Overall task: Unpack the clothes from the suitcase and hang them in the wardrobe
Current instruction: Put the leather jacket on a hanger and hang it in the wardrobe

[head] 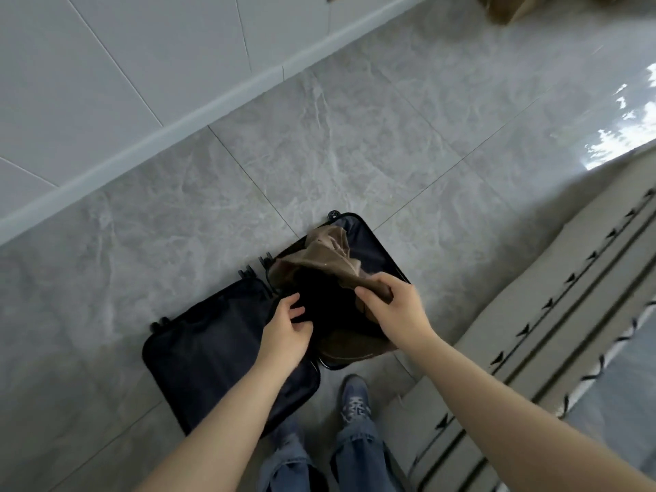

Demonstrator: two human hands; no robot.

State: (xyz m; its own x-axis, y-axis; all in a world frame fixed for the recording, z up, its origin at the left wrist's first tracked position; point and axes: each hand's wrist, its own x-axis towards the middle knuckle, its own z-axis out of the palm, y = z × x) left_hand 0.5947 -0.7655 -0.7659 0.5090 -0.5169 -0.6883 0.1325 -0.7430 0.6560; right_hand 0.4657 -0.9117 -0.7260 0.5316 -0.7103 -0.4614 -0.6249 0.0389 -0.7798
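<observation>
Suitcase (220, 335), one, dark, lying opened flat on the grey marbled floor tiles (337, 143), its two halves side by side; the left half shows only dark lining, the right half holds the clothes. Small black wheels show at the far edges of both halves; their exact count cannot be told. Brown garment (319, 257), one, crumpled, drawn up out of the right half, with more brown fabric lying at that half's near edge. Dark garment (326, 300), black, sitting beneath and between the brown folds; whether it is one piece or several cannot be told. Right hand (394, 307), fingers curled tight, gripping a bunched edge of the brown garment above the right half. Left hand (287, 328), over the seam between the two halves, fingers partly curled with the tips touching the dark garment; whether it pinches the cloth or merely rests on it cannot be told. Both forearms bare, reaching forward from the lower frame edge. Shoes, two: a blue one (355, 399) just beside the suitcase's near edge, plain to see, the other (287, 435) largely covered by a jeans cuff. Blue jeans (358, 459), two legs, at the bottom of the view. Pale rug or mat (553, 314) with dark stripes and small black tufts, to the right, near the suitcase. White tiled wall (117, 58) with a pale skirting strip (177, 126), upper left. Brown object (511, 7), top right corner, cut by the frame, unidentifiable.
</observation>
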